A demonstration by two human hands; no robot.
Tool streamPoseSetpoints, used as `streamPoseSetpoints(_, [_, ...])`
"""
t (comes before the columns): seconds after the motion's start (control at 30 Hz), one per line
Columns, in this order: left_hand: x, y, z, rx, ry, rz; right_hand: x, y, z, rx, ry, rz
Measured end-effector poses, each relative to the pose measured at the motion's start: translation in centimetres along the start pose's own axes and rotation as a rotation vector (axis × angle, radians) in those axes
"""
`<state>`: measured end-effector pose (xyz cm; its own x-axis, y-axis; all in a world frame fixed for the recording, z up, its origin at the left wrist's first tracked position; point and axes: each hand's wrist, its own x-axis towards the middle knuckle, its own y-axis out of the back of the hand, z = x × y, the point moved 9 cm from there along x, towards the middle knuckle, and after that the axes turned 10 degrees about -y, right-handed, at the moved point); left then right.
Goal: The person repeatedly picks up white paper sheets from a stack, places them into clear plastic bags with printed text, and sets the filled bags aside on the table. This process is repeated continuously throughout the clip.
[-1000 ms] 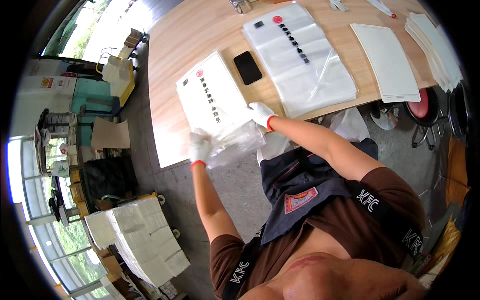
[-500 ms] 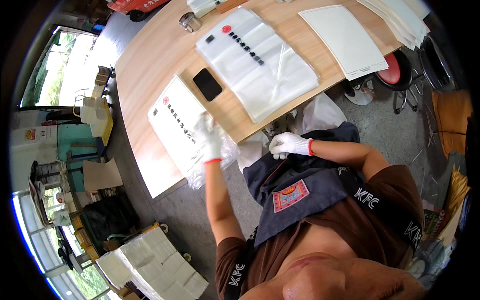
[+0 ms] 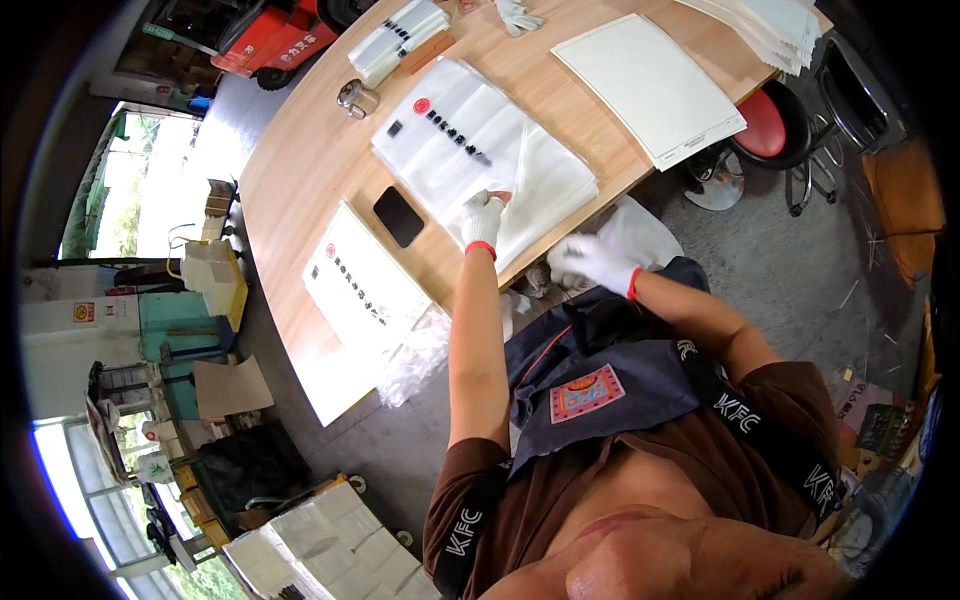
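Note:
My left hand (image 3: pixel 484 218), in a white glove with bare fingertips showing, is at the near edge of a stack of clear plastic bags (image 3: pixel 455 135) with a red mark and black print. Its fingers are drawn together on the top bag, near a slanting fold. My right hand (image 3: pixel 592 262), also white-gloved, hovers off the table edge above my lap; motion smears its fingers. Left of the bags lies a second pile (image 3: pixel 345 275), white sheets in printed plastic, with crumpled clear film (image 3: pixel 415 355) hanging off its near end. A black phone (image 3: pixel 398 217) lies between the piles.
White sheets (image 3: pixel 650 90) are stacked at the table's right, with more paper (image 3: pixel 775 30) beyond. A metal canister (image 3: pixel 357 99), a bundle of packed bags (image 3: pixel 400 38) and a spare glove (image 3: pixel 517 17) sit farther back. A red-seated stool (image 3: pixel 773 125) stands by the right edge.
My left hand has moved right, from the left pile to the edge of the plastic bag stack. My right hand has lifted slightly from my lap toward the table. The view has shifted a little.

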<state>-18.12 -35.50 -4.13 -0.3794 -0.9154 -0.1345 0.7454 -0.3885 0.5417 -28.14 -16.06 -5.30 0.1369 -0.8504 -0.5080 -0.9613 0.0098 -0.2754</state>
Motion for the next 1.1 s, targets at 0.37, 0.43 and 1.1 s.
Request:
streamPoseSetpoints(0.37, [1.5, 4.9, 6.4, -0.059, -0.474, -0.016, 11.0, 4.5, -8.4, -0.102, 0.16, 0.252])
streamPoseSetpoints(0.43, [1.7, 5.8, 9.0, -0.328, -0.354, -0.039, 10.3, 9.4, -6.9, -0.551, 0.214, 0.552])
streamPoseSetpoints(1.1, [-19.9, -5.3, 26.9, -0.079, -0.951, -0.406, -3.3, 3.3, -8.9, -0.853, 0.296, 0.024])
